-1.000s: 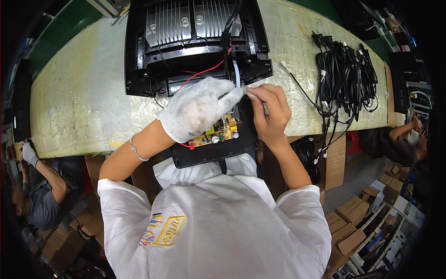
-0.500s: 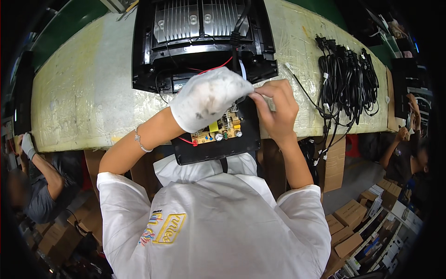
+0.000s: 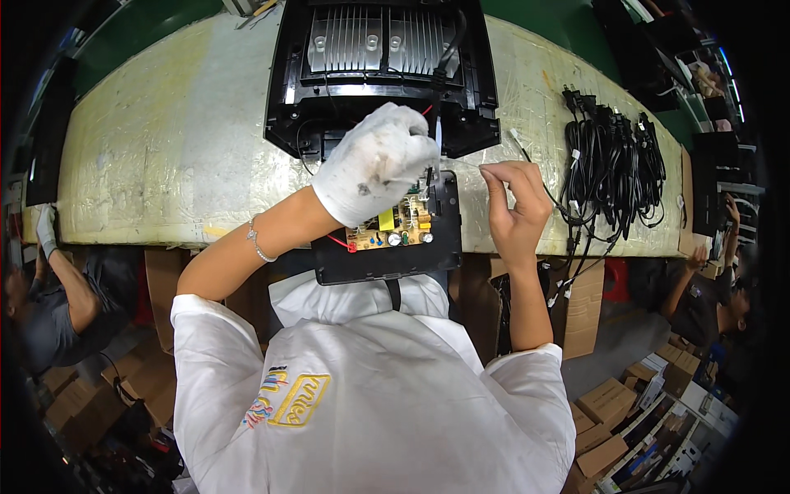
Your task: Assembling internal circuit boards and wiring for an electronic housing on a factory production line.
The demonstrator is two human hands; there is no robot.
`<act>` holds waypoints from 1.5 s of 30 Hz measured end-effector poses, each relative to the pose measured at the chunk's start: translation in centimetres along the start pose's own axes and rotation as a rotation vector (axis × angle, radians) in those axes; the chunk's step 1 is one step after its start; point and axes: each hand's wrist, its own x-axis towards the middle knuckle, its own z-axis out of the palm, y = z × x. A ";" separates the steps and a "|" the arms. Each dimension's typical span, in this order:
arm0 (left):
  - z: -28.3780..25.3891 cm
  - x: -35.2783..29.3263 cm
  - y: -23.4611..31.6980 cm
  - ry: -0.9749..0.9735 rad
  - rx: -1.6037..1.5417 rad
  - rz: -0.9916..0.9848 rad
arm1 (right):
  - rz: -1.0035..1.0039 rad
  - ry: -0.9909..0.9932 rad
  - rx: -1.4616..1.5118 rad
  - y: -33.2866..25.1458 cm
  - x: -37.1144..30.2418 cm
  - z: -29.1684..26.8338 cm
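Wiring on the open black housing, caught midway.

Progress is judged partial: the circuit board (image 3: 391, 228) is seated in the small black tray (image 3: 387, 247) at 6 o'clock from the big black housing (image 3: 383, 70), whose finned metal heat sink (image 3: 383, 41) lies exposed, and red and black leads are seen loose between the two, so connection and closing appear left to do. The gloved left hand (image 3: 374, 160) is curled over the board's upper edge, fingers pressed together around wires at its tips. The bare right hand (image 3: 514, 210), at 3 o'clock from the board, is raised with thumb and forefinger pinching a thin white wire (image 3: 473, 163). A bundle of black power cords (image 3: 613, 165) lies on the counter (image 3: 164, 148) further right.
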 end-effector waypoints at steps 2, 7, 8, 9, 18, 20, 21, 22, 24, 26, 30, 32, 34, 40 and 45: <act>0.3 0.1 -0.2 0.006 0.038 0.029 | 0.070 -0.039 -0.028 0.3 -0.3 0.0; 0.4 1.7 1.3 -0.152 -0.402 -0.712 | -0.094 -0.135 -0.066 0.2 0.9 0.2; 0.5 2.2 1.5 -0.178 -0.390 -0.773 | -0.134 -0.170 -0.083 0.0 1.4 0.2; 0.9 2.4 1.4 -0.175 -0.419 -0.757 | -0.141 -0.170 -0.082 -0.3 1.9 0.2; 1.4 2.1 1.4 -0.122 -0.373 -0.767 | -0.383 -0.418 -0.321 -0.6 3.2 -0.8; 1.4 2.0 1.4 -0.109 -0.363 -0.749 | -0.394 -0.408 -0.313 -0.5 3.1 -0.5; 1.4 2.0 1.4 -0.119 -0.351 -0.742 | -0.395 -0.410 -0.315 -0.3 3.0 -0.4; 1.3 1.9 1.4 -0.128 -0.338 -0.736 | -0.383 -0.417 -0.337 0.0 2.9 -0.3; 0.5 0.4 2.1 -0.042 -0.306 -0.600 | -0.372 -0.427 -0.357 -0.1 2.9 -0.7; -2.2 -1.7 3.8 0.005 -0.177 -0.337 | -0.280 -0.377 -0.509 -1.2 3.2 -2.2; -5.5 -10.7 4.8 -0.133 -0.027 0.065 | -0.253 -0.365 -0.556 -4.0 3.7 -3.8; -4.8 -13.1 5.1 -0.105 0.062 0.045 | -0.422 -0.423 -0.459 -5.2 4.3 -3.2; -4.0 -15.1 4.6 -0.072 0.159 0.021 | -0.477 -0.464 -0.415 -6.1 5.3 -1.6; -3.9 -16.4 4.7 -0.039 0.442 0.235 | -0.749 -0.852 -0.272 -8.2 9.1 6.9; -4.1 -13.7 6.9 -0.179 0.433 0.374 | -0.594 -1.326 -0.194 -7.5 11.6 10.7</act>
